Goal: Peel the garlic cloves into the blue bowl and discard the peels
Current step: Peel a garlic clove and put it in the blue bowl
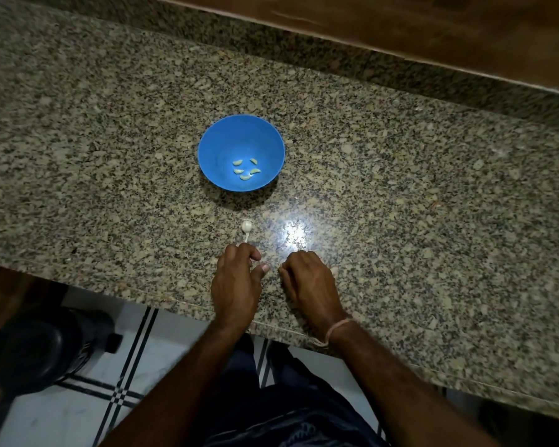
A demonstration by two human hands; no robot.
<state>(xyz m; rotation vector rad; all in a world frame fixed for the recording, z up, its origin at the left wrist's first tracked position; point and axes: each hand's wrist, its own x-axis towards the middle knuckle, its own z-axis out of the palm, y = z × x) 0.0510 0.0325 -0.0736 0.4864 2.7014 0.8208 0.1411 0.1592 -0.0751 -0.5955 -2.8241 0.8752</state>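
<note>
Granite counter [400, 188], dim light. Blue bowl [214, 146] holds five peeled cloves [245, 177]. Garlic remnant [247, 226] lies between the bowl and your left hand [236, 275], its stalk tip at your curled fingers; can't tell if it's gripped. Right hand [305, 275] is curled too, contents hidden. Remnant looks light, papery and brittle, so pinch the bulb end, not the stalk.

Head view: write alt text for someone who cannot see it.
A left hand and a right hand rest, fingers curled, on a granite counter. Just beyond the left hand lies a small white garlic piece; farther back, a blue bowl holds five peeled cloves.
</note>
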